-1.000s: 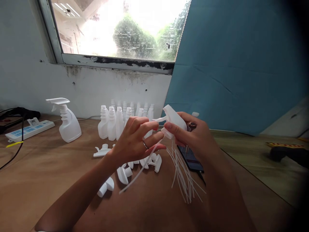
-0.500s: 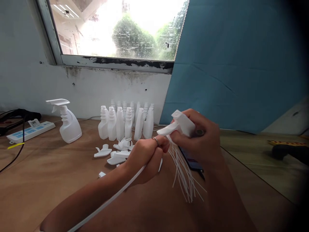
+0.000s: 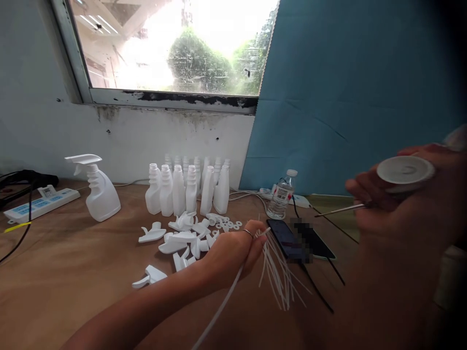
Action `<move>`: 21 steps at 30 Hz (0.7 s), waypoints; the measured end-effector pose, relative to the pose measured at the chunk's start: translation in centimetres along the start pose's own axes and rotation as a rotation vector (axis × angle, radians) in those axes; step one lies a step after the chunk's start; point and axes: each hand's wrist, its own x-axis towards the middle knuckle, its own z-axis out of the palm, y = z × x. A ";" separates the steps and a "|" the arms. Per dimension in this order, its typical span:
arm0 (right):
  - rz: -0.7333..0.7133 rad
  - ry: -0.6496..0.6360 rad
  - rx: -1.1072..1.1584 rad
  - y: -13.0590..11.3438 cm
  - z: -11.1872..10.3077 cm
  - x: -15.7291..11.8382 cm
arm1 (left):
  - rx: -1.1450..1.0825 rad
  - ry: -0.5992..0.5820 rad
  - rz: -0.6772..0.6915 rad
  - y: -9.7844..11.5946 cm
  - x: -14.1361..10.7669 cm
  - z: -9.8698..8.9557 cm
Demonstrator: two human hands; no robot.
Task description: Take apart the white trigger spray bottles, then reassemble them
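A brown tabletop (image 3: pixel 54 301) spreads beneath both hands. A large blue sheet (image 3: pixel 339 97) hangs beyond the right hand, and a bright, dirty window (image 3: pixel 215 53) is set in the wall beyond the left.

The right hand (image 3: pixel 423 209), raised and blurred at the far right, grasps a round white piece (image 3: pixel 404 170); a thin rod (image 3: pixel 345 210) juts from its fingers toward the left hand. The left hand (image 3: pixel 233 250), low in the middle and wearing a ring (image 3: pixel 248 233), has its fingers pinched on a thin white tube (image 3: pixel 221 308), which trails from under the palm back toward the person.

Well to the left of the left hand stands a white spray bottle (image 3: pixel 103 197) with its top on. Beyond that hand is a cluster of upright white bottles (image 3: pixel 178 192), their necks uncovered. A clear water bottle (image 3: pixel 280 198) stands between the hands, farther back; nearer, two phones (image 3: pixel 282 236) lie side by side. Loose white spray tops (image 3: pixel 178 242) are scattered left of and behind the left hand. Just to its right, more tubes (image 3: pixel 277 282) fan out. Small white washers (image 3: pixel 226 223) lie just beyond its knuckles.
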 end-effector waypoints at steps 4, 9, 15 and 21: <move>0.147 0.092 0.220 -1.7 2.2 -1.9 | 0.299 -0.172 -0.013 -1.1 3.7 4.3; 0.198 -0.002 0.220 -1.0 2.3 -2.0 | 0.371 -0.310 0.011 -0.8 6.4 5.6; 0.404 -0.326 0.206 -0.9 2.9 -3.0 | -0.023 0.202 0.090 0.8 3.3 -1.9; 0.738 -0.860 0.447 -0.7 6.7 -6.6 | 0.073 0.434 0.562 0.2 1.3 -7.7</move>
